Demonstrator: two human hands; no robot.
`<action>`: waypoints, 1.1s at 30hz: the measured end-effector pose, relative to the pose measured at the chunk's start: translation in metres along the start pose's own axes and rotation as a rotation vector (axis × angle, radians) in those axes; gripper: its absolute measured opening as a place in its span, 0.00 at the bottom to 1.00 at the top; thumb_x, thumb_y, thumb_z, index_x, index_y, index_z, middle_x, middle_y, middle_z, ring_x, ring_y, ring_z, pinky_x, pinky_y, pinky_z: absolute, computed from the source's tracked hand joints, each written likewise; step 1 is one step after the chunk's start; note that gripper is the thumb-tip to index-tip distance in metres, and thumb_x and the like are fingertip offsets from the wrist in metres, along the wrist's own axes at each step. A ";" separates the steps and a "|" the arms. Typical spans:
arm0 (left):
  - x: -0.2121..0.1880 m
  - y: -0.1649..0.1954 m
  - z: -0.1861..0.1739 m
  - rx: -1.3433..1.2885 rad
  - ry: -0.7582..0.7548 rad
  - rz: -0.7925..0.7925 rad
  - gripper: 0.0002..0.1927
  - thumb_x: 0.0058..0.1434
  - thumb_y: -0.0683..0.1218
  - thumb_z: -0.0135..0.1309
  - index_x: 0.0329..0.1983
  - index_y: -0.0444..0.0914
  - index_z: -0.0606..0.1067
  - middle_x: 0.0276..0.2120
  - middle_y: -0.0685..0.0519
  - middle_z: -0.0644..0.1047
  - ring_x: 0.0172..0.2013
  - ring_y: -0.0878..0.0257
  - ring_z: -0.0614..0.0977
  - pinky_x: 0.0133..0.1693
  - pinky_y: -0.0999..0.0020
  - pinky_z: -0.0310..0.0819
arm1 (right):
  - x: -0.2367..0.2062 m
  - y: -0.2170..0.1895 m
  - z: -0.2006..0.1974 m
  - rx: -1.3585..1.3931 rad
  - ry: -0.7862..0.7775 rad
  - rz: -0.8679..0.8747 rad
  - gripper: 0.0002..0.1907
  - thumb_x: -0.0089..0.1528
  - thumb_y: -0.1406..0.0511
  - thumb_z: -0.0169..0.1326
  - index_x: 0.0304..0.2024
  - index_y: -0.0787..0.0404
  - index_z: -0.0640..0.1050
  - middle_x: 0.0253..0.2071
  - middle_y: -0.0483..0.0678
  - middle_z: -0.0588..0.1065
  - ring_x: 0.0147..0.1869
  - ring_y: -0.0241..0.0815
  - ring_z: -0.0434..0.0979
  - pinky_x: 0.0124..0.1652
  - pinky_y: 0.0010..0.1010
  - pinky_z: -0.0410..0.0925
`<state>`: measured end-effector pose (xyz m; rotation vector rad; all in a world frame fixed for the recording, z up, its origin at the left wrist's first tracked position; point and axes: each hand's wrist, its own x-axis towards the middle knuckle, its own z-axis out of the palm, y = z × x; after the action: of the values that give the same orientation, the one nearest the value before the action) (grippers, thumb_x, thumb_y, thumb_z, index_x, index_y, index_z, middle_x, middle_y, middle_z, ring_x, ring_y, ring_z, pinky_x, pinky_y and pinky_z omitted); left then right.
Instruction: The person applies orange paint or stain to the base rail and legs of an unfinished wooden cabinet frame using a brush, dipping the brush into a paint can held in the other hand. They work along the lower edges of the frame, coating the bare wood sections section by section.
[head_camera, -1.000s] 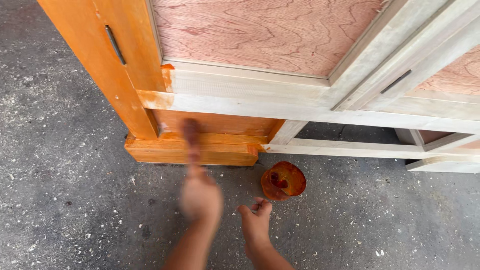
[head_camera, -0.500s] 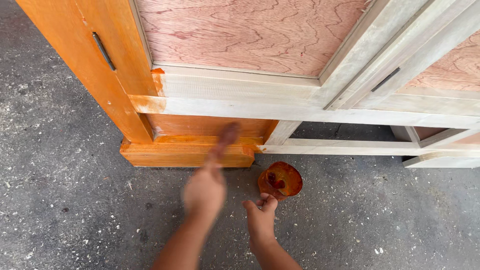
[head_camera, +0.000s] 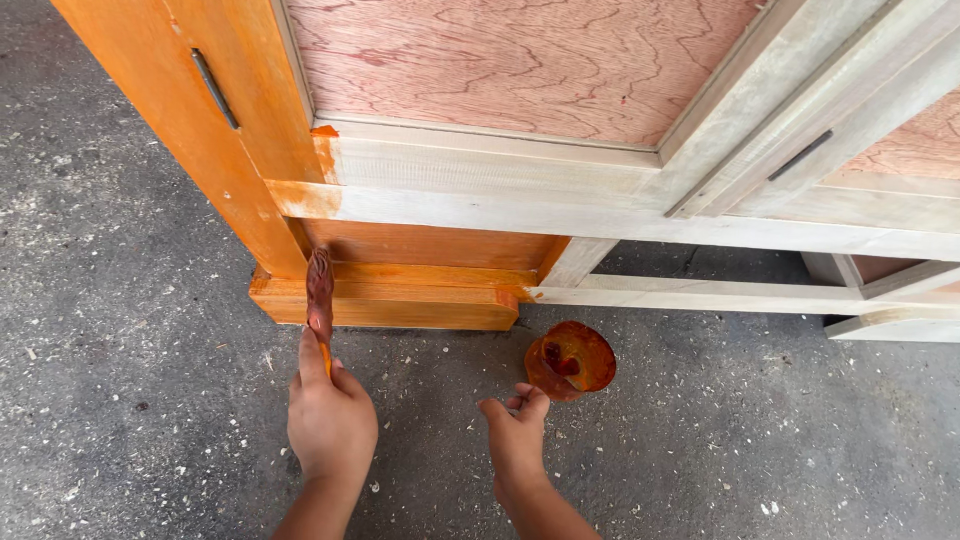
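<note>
A: Starting at the fingers, what does the left hand (head_camera: 332, 420) hold?

B: Its fingers are wrapped tight around the handle of a brush (head_camera: 320, 295), thumb laid along it. The bristles, soaked orange-brown, press against the bottom rail (head_camera: 385, 300) of the wooden frame (head_camera: 500, 190), at its left end beside the orange upright post (head_camera: 190, 130).

A: And the right hand (head_camera: 518, 432)?

B: Empty, fingers loosely curled and slightly apart, hovering just beside a small round cup (head_camera: 570, 358) of orange stain that sits on the concrete floor (head_camera: 120, 380). It does not touch the cup.

A: Which step does that look like?

B: Staining, judging by the colour: the post and lower rail are already orange, while the pale crossbars (head_camera: 480, 175) and the plywood panel (head_camera: 520, 60) above remain bare. The next stroke would seem to need a steady pull along the rail, with the wet edge kept off the floor.

A: Any labels or packages?

B: None visible. Only two dark slots, one in the post and one in the pale frame to the right.
</note>
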<state>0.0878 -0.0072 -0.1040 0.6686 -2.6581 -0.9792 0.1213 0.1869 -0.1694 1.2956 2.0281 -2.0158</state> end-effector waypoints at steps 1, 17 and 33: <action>0.003 -0.001 0.001 0.003 -0.012 -0.015 0.30 0.67 0.45 0.46 0.73 0.42 0.60 0.44 0.33 0.77 0.41 0.35 0.82 0.42 0.43 0.77 | 0.001 0.000 0.000 0.006 -0.005 -0.003 0.35 0.52 0.67 0.62 0.60 0.54 0.62 0.48 0.46 0.61 0.51 0.39 0.64 0.50 0.34 0.64; -0.002 0.097 -0.078 0.480 -0.602 0.147 0.26 0.69 0.54 0.43 0.69 0.49 0.60 0.51 0.43 0.76 0.45 0.44 0.84 0.45 0.48 0.79 | -0.025 -0.018 0.014 0.077 -0.538 0.011 0.26 0.67 0.50 0.48 0.51 0.64 0.81 0.45 0.48 0.79 0.46 0.38 0.73 0.48 0.36 0.62; -0.034 0.025 -0.027 -0.774 -0.548 0.301 0.58 0.46 0.51 0.74 0.76 0.40 0.55 0.54 0.40 0.79 0.52 0.46 0.85 0.49 0.60 0.81 | -0.032 -0.066 0.031 0.433 -0.868 0.291 0.17 0.66 0.55 0.50 0.51 0.56 0.75 0.42 0.45 0.78 0.47 0.40 0.78 0.48 0.36 0.71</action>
<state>0.1184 0.0112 -0.0695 -0.1931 -2.3191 -2.1225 0.0908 0.1555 -0.1031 0.4961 1.0058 -2.3317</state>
